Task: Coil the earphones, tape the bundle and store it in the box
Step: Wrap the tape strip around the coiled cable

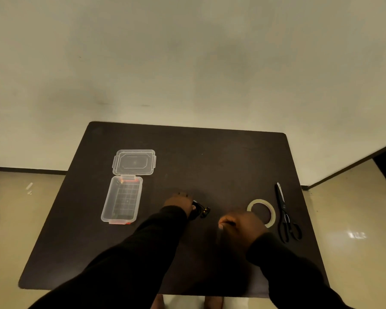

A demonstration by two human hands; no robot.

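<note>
Left hand [180, 202] reaching forward over the dark counter [221, 157], sleeve stretched out, fingers curled down around the black earphones [198, 210], gripping the bundle against the surface near the counter's middle. Right hand [241, 221] held close by, just right of the earphones, knuckles up, fingers bent inward as if pinching; whether anything is held there, cannot tell. Tape [262, 212] lying flat, partly hidden behind the right hand. Scissors [285, 215] just right of the tape, blades pointing away. Clear box [120, 200] well to the left, lid [134, 162] hinged open and lying flat beyond it.
</note>
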